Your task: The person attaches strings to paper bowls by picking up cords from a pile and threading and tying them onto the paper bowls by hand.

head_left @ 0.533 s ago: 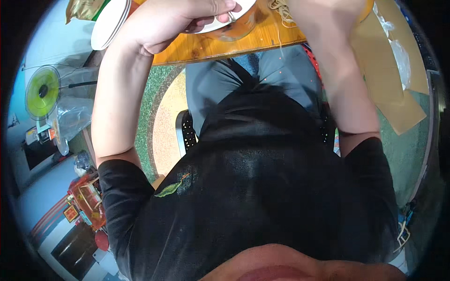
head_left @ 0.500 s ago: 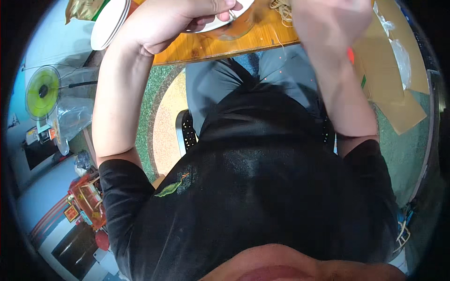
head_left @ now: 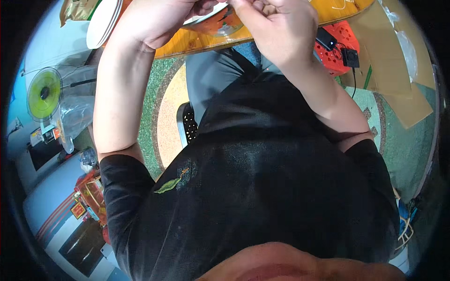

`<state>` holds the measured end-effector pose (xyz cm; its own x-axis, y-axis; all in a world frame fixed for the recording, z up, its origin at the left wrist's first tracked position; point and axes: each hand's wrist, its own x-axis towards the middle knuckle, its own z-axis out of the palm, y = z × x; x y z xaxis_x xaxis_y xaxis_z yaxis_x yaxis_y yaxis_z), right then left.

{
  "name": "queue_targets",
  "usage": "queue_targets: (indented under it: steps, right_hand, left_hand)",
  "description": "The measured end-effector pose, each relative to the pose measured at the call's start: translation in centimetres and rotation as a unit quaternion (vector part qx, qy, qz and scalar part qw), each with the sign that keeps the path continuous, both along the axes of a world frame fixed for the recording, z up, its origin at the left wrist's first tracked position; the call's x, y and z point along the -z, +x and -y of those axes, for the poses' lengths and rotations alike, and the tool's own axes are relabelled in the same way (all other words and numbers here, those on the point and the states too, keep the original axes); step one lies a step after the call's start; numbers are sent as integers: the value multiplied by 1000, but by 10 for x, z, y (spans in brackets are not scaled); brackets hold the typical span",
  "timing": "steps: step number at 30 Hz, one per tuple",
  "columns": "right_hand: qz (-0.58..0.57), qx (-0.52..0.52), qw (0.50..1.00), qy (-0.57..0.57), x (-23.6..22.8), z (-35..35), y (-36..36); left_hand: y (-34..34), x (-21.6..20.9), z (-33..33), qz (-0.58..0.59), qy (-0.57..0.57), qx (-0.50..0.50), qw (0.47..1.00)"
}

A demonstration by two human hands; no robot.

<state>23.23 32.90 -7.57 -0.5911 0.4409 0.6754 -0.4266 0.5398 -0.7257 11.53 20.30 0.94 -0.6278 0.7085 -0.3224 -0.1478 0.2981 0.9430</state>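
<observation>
Both hands work close together at the top edge of the view, over the near edge of the orange surface (head_left: 201,42). Left hand (head_left: 154,18) curled, fingers bent inward toward a white dish (head_left: 206,16) with a clear rim just beneath; whether it pinches anything is cut off by the frame, cannot tell. Right hand (head_left: 276,25) loosely closed, fingertips drawn together against the left hand's; what sits between them is hidden.

Step in hand, by my reading: fine fingertip work on something small held above the dish. Next move likely calls for steady, small finger motion with both hands kept over the dish.

Around: stacked white plates (head_left: 103,21) at the surface's left end, a red crate (head_left: 335,49) with a black adapter below right, cardboard sheets (head_left: 389,61) on the floor, a green fan (head_left: 44,93) far left.
</observation>
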Motion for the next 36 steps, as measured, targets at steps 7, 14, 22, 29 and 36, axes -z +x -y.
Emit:
queue_targets:
  steps: [7, 14, 22, 29, 36]
  right_hand:
    - [-79, -124, 981, -127, 2, 2, 4]
    - [-125, -45, 991, 19, 2, -3, 6]
    - [-112, -95, 988, -40, -6, -3, 8]
    - [-27, -150, 973, -172, 1, -10, -3]
    - [154, -178, 902, -362, -13, -22, -16]
  left_hand:
    - [-2, 5, 0, -60, -33, 18, 997]
    - [20, 1, -13, -300, -155, 35, 941]
    - [24, 5, -11, -311, -98, -31, 945]
    - [14, 16, -7, -255, 25, -95, 962]
    - [23, 7, -8, -303, 76, -120, 942]
